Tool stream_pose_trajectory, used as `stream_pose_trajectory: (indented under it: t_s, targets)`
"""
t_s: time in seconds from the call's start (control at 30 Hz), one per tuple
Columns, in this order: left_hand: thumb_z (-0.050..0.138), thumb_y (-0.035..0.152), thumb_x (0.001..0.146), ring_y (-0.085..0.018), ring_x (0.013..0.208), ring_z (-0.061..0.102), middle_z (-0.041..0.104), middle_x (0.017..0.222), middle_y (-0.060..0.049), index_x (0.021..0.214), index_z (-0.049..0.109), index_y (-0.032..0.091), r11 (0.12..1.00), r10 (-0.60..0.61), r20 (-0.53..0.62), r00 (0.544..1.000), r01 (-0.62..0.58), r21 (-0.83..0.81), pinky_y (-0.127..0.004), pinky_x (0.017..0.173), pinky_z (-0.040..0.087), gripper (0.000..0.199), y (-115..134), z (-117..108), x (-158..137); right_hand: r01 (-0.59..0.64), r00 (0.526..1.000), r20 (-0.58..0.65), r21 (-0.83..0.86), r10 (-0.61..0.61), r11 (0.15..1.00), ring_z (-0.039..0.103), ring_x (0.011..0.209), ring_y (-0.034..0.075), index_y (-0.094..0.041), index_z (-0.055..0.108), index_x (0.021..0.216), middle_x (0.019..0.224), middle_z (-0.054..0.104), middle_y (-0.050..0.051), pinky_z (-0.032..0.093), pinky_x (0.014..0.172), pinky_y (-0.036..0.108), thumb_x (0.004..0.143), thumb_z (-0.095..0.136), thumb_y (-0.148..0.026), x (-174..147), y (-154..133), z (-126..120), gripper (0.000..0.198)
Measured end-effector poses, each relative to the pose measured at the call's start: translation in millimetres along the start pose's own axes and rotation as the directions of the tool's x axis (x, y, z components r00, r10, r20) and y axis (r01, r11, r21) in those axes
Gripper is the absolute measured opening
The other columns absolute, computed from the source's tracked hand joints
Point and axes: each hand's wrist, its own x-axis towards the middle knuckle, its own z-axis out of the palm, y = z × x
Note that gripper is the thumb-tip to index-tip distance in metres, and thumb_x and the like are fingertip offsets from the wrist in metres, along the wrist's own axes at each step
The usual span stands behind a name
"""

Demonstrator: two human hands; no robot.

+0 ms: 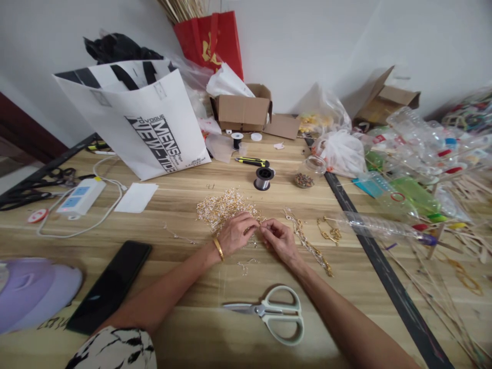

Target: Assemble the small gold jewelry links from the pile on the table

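Observation:
My left hand (239, 233), with a gold bangle at the wrist, has thumb and fingers pinched together at the edge of a pile of gold and clear beads (219, 207). Its fingertips nearly meet those of my right hand (280, 238), which is also closed in a pinch. What lies between the fingertips is too small to make out. Below them is a short beaded strand (246, 266). Right of my right hand lies a gold and clear beaded chain (307, 238). Scissors (280, 312) with pale green handles rest nearer me.
A spool of wire (264, 179), a box cutter (251, 162) and a jar of beads (307, 174) stand beyond the pile. Left are a black phone (111, 287) and a power strip (81, 197). Plastic bottles (407, 197) crowd the right; a white bag (138, 123) stands back left.

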Motion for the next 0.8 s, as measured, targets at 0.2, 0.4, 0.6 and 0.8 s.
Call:
stream_pose_trajectory:
  t_s: [0.2, 0.4, 0.6, 0.8]
  targets:
    - [0.052, 0.011, 0.083, -0.016, 0.080, 0.054, 0.061, 0.078, -0.005, 0.081, 0.063, 0.017, 0.999, 0.028, 0.001, 1.000, -0.028, 0.026, -0.029, 0.076, 0.045, 0.012, -2, 1, -1, 0.011, 1.000, -0.007, 0.016, -0.011, 1.000, 0.042, 0.038, 0.008, -0.018, 0.057, 0.074, 0.049, 0.049, -0.005, 0.035, 0.038, 0.021, 0.076, 0.064, -0.040, 0, -3, 1, 0.024]
    - [0.053, 0.011, 0.082, -0.016, 0.080, 0.056, 0.063, 0.081, -0.004, 0.081, 0.064, 0.018, 0.999, -0.039, 0.000, 0.999, 0.039, -0.002, -0.029, 0.076, 0.045, 0.012, -8, -4, 1, 0.000, 0.993, -0.121, 0.014, 0.002, 1.000, 0.042, 0.038, 0.009, -0.018, 0.056, 0.075, 0.047, 0.049, -0.005, 0.035, 0.037, 0.021, 0.074, 0.064, -0.044, 1, -7, 1, 0.027]
    - [0.055, 0.012, 0.080, -0.015, 0.076, 0.056, 0.064, 0.077, -0.003, 0.077, 0.064, 0.018, 0.994, -0.110, -0.013, 0.994, 0.110, -0.004, -0.028, 0.073, 0.045, 0.010, -15, -9, 4, -0.013, 0.986, -0.165, 0.085, 0.027, 0.996, 0.040, 0.038, 0.007, -0.017, 0.054, 0.074, 0.048, 0.047, -0.006, 0.036, 0.037, 0.019, 0.074, 0.064, -0.045, 2, -10, 0, 0.030]
    - [0.057, 0.010, 0.077, -0.016, 0.075, 0.056, 0.063, 0.073, -0.002, 0.074, 0.063, 0.017, 0.992, -0.126, 0.048, 0.991, 0.125, 0.028, -0.028, 0.074, 0.043, 0.010, -20, -17, 7, -0.007, 0.982, -0.184, 0.113, 0.028, 0.994, 0.042, 0.039, 0.007, -0.017, 0.053, 0.074, 0.048, 0.047, -0.006, 0.036, 0.037, 0.018, 0.075, 0.064, -0.044, 2, -11, -1, 0.029]
